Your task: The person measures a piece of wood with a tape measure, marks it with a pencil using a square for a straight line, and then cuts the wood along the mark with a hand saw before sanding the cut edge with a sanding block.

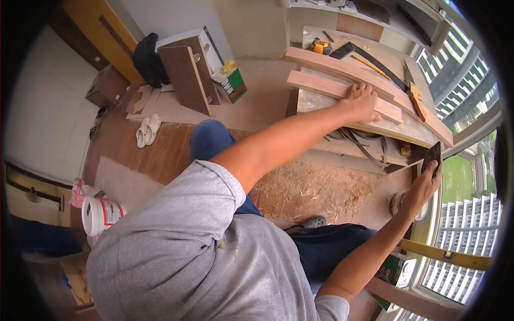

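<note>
My left hand (362, 104) reaches across to the workbench, its fingers curled over a short pale wooden strip (316, 84). A longer wooden strip (342, 65) lies just behind it on the bench (310, 105). Beyond the bench's right end, my right hand (424, 185) grips a dark flat rectangular piece (433, 153), held up near the window; its exact kind is not clear. A black square (385, 73) and a yellow pencil (365, 62) lie behind the strips. Farther right is a handsaw (416, 97) with an orange handle.
A tape measure (322, 46) sits at the bench's back. Dark curved strips (364, 143) fill the shelf below. Wood shavings (321, 187) cover the floor. Cabinet panels (184, 80) and a green tin (230, 84) stand at left, a white bucket (100, 215) lower left. Windows line the right.
</note>
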The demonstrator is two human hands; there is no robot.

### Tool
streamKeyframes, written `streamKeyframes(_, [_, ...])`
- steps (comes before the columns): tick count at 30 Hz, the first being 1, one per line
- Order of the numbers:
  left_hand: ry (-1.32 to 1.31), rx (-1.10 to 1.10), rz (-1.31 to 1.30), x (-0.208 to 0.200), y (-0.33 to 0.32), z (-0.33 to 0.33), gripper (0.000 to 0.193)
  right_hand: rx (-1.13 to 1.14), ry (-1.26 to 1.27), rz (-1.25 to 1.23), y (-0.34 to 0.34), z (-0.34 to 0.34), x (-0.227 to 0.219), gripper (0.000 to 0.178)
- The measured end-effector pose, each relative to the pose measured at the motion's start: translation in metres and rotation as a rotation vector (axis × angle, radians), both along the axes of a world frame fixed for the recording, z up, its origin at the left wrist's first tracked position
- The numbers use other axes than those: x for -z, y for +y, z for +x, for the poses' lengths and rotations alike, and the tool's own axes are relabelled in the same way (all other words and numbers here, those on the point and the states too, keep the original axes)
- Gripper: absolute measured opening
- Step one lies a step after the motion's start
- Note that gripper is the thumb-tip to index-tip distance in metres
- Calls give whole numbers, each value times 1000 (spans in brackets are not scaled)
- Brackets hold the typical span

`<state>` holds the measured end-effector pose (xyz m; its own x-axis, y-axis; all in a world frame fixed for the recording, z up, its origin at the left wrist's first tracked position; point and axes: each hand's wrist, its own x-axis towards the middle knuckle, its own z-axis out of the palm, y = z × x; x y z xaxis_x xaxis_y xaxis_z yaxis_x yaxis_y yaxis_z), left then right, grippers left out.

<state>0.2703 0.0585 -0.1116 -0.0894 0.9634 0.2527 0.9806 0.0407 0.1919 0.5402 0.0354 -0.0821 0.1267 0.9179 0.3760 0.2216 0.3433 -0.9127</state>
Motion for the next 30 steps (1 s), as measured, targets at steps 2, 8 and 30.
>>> streamKeyframes(2, [88, 44, -15, -11, 0, -12, 67, -1, 74, -108, 5, 2, 3, 44])
streamKeyframes(8, [-254, 194, -10, -69, -58, -17, 67, -19, 8, 42, -4, 10, 5, 48])
streamKeyframes(30, [-1606, -2, 199, 113, -178, -26, 22, -460, -394, 341, -101, -161, 30, 46])
